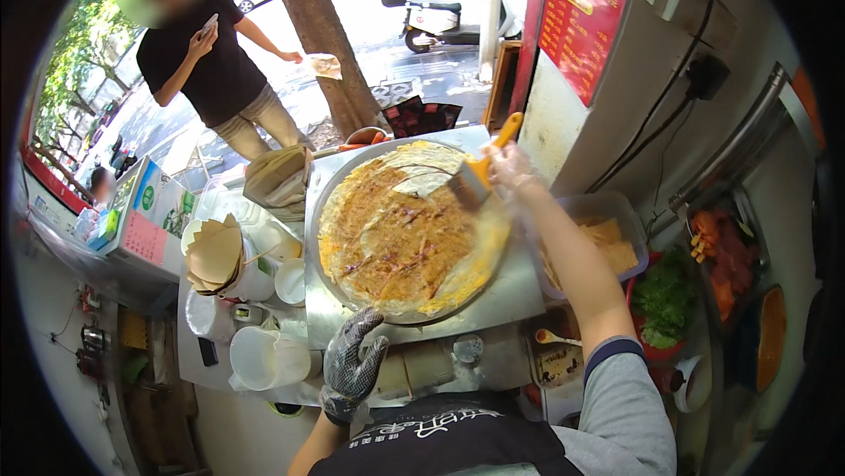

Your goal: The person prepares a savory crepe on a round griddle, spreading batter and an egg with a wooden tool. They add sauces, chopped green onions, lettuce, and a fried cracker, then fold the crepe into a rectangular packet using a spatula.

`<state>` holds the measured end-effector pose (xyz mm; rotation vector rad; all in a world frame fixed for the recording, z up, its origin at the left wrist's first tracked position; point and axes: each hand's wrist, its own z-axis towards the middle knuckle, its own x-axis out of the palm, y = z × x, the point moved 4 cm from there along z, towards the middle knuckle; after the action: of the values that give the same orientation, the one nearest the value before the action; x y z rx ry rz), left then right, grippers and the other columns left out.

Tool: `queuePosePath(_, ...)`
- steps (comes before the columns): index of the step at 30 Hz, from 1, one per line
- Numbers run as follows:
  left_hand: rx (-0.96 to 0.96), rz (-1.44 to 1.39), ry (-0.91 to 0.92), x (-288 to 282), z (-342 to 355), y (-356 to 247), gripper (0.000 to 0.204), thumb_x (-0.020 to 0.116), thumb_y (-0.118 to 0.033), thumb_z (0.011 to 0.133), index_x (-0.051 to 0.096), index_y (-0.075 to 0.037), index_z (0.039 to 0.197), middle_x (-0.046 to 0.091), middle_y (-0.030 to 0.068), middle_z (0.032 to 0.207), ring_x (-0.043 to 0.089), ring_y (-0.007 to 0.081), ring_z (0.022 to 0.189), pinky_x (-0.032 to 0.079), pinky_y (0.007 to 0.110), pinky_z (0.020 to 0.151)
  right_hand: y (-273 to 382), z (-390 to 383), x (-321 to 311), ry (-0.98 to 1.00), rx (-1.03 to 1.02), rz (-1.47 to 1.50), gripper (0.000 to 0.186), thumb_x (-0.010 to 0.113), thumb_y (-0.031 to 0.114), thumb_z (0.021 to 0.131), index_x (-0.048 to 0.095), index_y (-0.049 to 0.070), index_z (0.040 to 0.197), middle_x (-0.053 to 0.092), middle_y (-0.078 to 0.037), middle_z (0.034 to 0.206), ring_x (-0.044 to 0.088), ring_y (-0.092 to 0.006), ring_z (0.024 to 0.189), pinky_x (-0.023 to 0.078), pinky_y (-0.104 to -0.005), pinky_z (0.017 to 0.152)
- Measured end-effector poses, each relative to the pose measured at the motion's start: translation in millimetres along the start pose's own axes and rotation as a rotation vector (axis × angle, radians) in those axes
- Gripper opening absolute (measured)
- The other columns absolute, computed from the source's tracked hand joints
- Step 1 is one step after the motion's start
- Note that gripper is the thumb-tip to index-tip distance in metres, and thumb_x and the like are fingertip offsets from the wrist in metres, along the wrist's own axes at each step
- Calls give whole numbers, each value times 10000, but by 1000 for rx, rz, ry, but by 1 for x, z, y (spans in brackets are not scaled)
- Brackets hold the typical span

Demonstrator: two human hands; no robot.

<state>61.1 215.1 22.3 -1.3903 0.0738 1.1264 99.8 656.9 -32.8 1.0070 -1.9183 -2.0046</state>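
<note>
A large round crepe (396, 243) with browned sauce and yellow egg edges covers the round griddle (321, 278) in front of me. My right hand (510, 168), in a thin clear glove, grips a wide flat brush (480, 172) with an orange-yellow handle. The brush's dark bristles touch the crepe's upper right part, where the pale area is less coated. My left hand (352, 366) wears a dark patterned glove and hovers by the griddle's near edge. Its fingers are apart from the thumb, and nothing shows between them.
Paper bags (216, 256), a white pitcher (260, 357) and tubs stand to the left. A clear tub of crisp sheets (607, 247), green lettuce (664, 300) and food trays (726, 256) are at right. Beyond the counter stands a person (216, 58) holding a phone.
</note>
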Motion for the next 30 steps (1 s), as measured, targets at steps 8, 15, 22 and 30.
queuePosePath(8, -139, 20, -58, -5, -19, -2, 347, 690, -156, 854, 641, -12, 1165, 642, 202, 1196, 601, 362, 1149, 450, 413, 1003, 54, 1, 88, 296, -4, 119, 369, 549, 369, 982, 595, 16, 1079, 647, -101, 798, 653, -164, 675, 568, -307, 633)
queuePosePath(15, -193, 18, -108, -10, -25, -3, 340, 686, -144, 852, 644, -3, 1159, 647, 202, 1193, 599, 364, 1158, 448, 414, 1010, 39, 50, 80, 58, -10, 102, 335, 576, 357, 941, 614, 31, 1005, 620, -63, 691, 612, -157, 565, 511, -301, 536)
queuePosePath(22, -205, -46, -70, -5, -3, -1, 336, 685, -150, 852, 649, 1, 1149, 652, 192, 1183, 600, 352, 1156, 446, 407, 1012, 10, 82, 107, -66, -5, 264, 345, 550, 351, 952, 647, 23, 912, 659, -145, 731, 658, -266, 665, 533, -391, 603)
queuePosePath(30, -129, -89, 6, -5, 6, 1, 338, 677, -131, 851, 646, 8, 1157, 644, 197, 1195, 596, 349, 1160, 437, 409, 1017, -57, -47, -12, -459, 7, 356, 270, 518, 305, 1007, 626, 58, 991, 615, -10, 694, 588, -108, 538, 475, -277, 482)
